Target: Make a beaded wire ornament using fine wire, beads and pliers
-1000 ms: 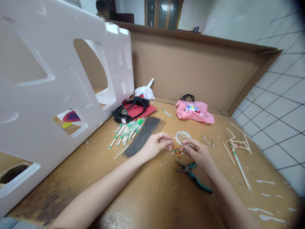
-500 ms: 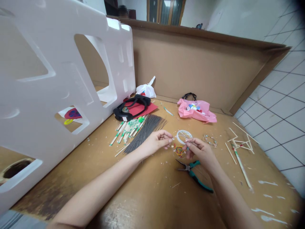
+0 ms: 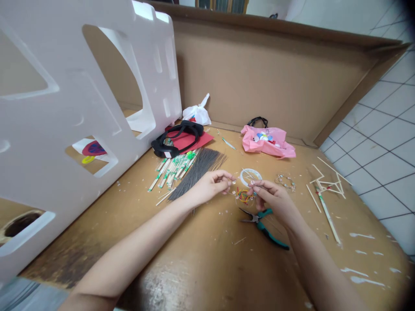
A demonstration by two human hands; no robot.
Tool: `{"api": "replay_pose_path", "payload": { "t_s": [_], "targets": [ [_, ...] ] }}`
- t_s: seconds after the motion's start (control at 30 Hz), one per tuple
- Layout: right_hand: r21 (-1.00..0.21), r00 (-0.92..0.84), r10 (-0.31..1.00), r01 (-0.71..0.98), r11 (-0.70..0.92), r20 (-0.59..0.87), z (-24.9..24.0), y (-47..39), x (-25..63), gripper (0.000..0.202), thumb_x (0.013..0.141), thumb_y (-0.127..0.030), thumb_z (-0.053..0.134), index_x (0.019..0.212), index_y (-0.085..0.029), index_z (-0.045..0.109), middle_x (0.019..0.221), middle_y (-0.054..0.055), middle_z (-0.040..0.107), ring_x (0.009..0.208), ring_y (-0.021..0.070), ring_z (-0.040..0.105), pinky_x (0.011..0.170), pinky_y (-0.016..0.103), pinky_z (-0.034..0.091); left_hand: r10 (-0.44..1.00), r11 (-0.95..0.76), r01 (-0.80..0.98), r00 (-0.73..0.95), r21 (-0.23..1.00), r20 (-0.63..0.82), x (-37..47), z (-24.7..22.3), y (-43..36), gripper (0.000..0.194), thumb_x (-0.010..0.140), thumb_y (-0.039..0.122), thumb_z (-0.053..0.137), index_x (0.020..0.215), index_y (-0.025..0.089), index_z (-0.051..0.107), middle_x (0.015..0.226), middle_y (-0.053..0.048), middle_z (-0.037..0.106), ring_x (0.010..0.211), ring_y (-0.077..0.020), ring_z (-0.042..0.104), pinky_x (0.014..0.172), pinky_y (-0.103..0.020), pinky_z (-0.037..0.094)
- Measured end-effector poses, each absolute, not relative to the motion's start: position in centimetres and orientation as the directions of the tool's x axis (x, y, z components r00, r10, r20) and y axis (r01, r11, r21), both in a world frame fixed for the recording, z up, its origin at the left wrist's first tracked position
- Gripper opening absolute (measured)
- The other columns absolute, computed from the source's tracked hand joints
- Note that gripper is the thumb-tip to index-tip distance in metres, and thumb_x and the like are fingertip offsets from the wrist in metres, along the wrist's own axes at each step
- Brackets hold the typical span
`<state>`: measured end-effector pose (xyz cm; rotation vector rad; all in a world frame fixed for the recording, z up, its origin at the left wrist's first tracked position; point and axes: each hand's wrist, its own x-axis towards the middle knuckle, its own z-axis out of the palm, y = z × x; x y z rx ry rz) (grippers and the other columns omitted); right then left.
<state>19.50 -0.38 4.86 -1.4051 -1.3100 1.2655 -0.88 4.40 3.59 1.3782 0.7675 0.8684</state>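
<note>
My left hand (image 3: 210, 186) is closed in a pinch above the table, at one end of a thin strand with small clear beads (image 3: 234, 182). To its right my right hand (image 3: 274, 198) also pinches, with a clear bead (image 3: 252, 183) at its fingertips. The strand itself is too fine to follow between them. Just behind the fingers lies a white ring-shaped spool (image 3: 242, 178) with thin metal pieces over it. Red, yellow and green strings (image 3: 244, 197) lie bunched below the hands. Teal-handled pliers (image 3: 271, 237) rest, jaws apart, nearer me.
Dark wires (image 3: 194, 175) and wrapped sticks (image 3: 175, 170) lie left, beside a black strap (image 3: 165, 149). A pink bag (image 3: 269, 142) sits behind; a beaded bracelet (image 3: 285, 182) and stick frame (image 3: 330, 188) lie right. A white plastic panel (image 3: 74, 86) and cardboard wall (image 3: 246, 73) enclose the table (image 3: 201, 259).
The view has tilted slightly downward, so everything sits a little higher or lower in the picture. Both hands keep their pinches, with only slight finger movement.
</note>
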Motion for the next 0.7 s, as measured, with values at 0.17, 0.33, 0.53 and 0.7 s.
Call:
{"api": "replay_pose_path", "payload": {
  "t_s": [0.17, 0.33, 0.53, 0.7],
  "targets": [
    [-0.955, -0.141, 0.976, 0.270, -0.125, -0.168, 4.6, -0.7, 19.1, 0.032, 0.073, -0.049, 0.061, 0.076, -0.017, 0.062, 0.064, 0.000, 0.064, 0.041, 0.0065, 0.050, 0.040, 0.020, 0.035, 0.861, -0.124, 0.052, 0.501, 0.991, 0.081, -0.5, 3.8, 3.6, 0.036, 0.068, 0.025, 0.070, 0.100, 0.013, 0.059, 0.097, -0.007, 0.061, 0.080, -0.0122, 0.057, 0.070, -0.026, 0.046],
    [-0.929, -0.213, 0.957, 0.352, -0.114, -0.198, 3.4, -0.9, 18.8, 0.031, 0.077, -0.048, 0.059, 0.078, -0.017, 0.063, 0.045, -0.004, 0.054, 0.039, 0.0078, 0.049, 0.041, 0.020, 0.037, 0.791, -0.086, -0.006, 0.608, 0.996, 0.072, 0.2, 3.8, 2.3, 0.020, 0.075, 0.024, 0.062, 0.090, 0.011, 0.058, 0.081, -0.004, 0.064, 0.070, -0.0096, 0.058, 0.067, -0.024, 0.045],
    [-0.944, -0.151, 0.973, 0.308, -0.121, -0.174, 4.6, -0.9, 18.9, 0.031, 0.071, -0.048, 0.065, 0.077, -0.018, 0.062, 0.075, 0.001, 0.067, 0.037, 0.0039, 0.045, 0.038, 0.020, 0.035, 0.809, -0.032, -0.079, 0.584, 0.996, 0.072, 0.3, 3.0, 2.9, 0.012, 0.074, 0.016, 0.060, 0.082, 0.013, 0.052, 0.067, 0.001, 0.060, 0.058, -0.0062, 0.054, 0.058, -0.020, 0.042],
    [-0.946, -0.134, 0.973, 0.291, -0.143, -0.189, 5.1, -0.6, 19.2, 0.031, 0.071, -0.047, 0.065, 0.080, -0.018, 0.064, 0.074, 0.001, 0.067, 0.036, 0.0018, 0.035, 0.035, 0.020, 0.027, 0.788, 0.032, -0.145, 0.613, 0.989, 0.064, 0.0, 2.7, 3.7, 0.008, 0.076, 0.016, 0.057, 0.079, 0.013, 0.051, 0.062, 0.001, 0.061, 0.053, -0.0062, 0.055, 0.056, -0.020, 0.044]
  ]
}}
